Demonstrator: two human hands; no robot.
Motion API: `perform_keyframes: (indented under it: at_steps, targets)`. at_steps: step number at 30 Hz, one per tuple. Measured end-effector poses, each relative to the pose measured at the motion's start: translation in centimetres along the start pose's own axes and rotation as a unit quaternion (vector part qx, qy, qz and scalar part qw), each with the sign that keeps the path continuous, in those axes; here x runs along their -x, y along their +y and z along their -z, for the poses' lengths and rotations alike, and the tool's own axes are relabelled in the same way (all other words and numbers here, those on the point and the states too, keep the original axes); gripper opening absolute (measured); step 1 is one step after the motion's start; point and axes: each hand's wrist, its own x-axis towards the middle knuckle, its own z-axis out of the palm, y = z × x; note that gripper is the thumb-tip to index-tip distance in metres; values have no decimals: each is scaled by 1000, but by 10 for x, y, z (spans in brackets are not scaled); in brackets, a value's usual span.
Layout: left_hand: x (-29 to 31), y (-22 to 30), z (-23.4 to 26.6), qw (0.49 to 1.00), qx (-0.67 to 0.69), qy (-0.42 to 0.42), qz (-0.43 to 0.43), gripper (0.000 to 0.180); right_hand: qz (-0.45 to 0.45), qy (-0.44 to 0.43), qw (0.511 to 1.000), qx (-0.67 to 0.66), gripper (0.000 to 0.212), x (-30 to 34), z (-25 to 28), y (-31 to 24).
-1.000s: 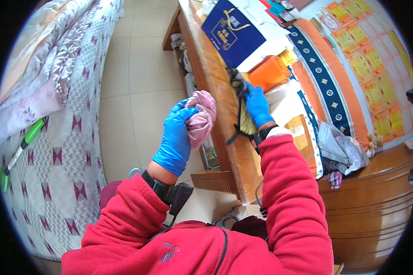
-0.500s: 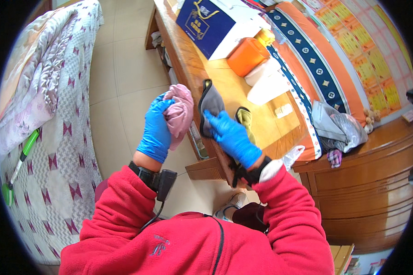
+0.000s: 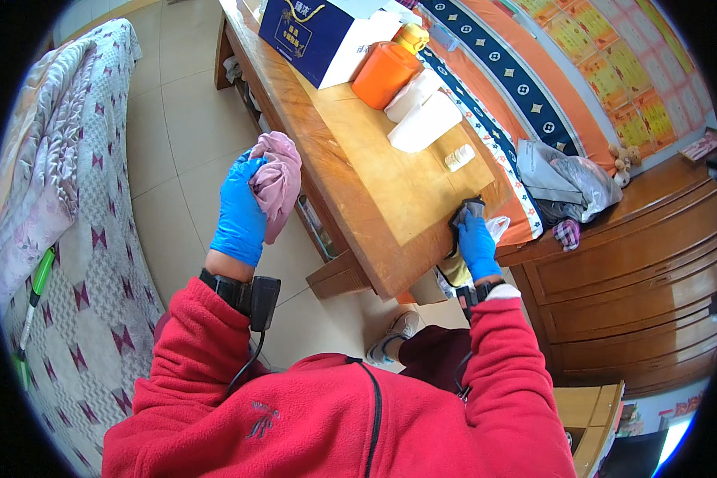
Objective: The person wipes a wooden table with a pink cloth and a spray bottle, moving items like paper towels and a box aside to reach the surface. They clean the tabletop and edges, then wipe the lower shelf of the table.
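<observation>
A crumpled pink cloth [image 3: 279, 185] is bunched in my left hand [image 3: 239, 211], which wears a blue glove and is held up left of the wooden table. My right hand [image 3: 476, 243], gloved in blue too, is at the table's right near corner. It grips a soft grey cloth piece with black edging [image 3: 470, 208], mostly covered by the fingers. Just below and left of that hand, a yellow-green part [image 3: 456, 269] shows past the table edge; whether it belongs to the grey piece I cannot tell.
On the table [image 3: 350, 159] stand a blue gift box [image 3: 303, 40], an orange container [image 3: 384, 76], white cups [image 3: 426, 119] and a small white bottle [image 3: 459, 158]. A patterned bed [image 3: 95, 263] lies left. Right are a plastic bag [image 3: 570, 183] and a wooden cabinet [image 3: 629, 279].
My right hand has moved right and nearer, from the tabletop to its corner, with the grey piece. The yellow-green piece has left the tabletop. My left hand still holds the pink cloth.
</observation>
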Motion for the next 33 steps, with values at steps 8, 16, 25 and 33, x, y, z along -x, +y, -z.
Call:
perform_keyframes:
  at_steps: [8, 16, 25, 33]
  targets:
    - [-2, -2, -21, 998, 25, -47, -15, 34, 226, 48, 967, -110, 43, 64, 21, -101]
    - [13, -1, -35, 888, -363, -155, -237, 63, 181, 196, 918, -293, 54, 28, 112, -136]
    - [62, -31, -89, 898, -11, -420, 131, 63, 47, -127, 675, -725, 76, 97, 61, -198]
    - [67, -73, -125, 688, -566, -411, -193, 61, -26, 205, 554, -806, 30, 98, 95, -87]
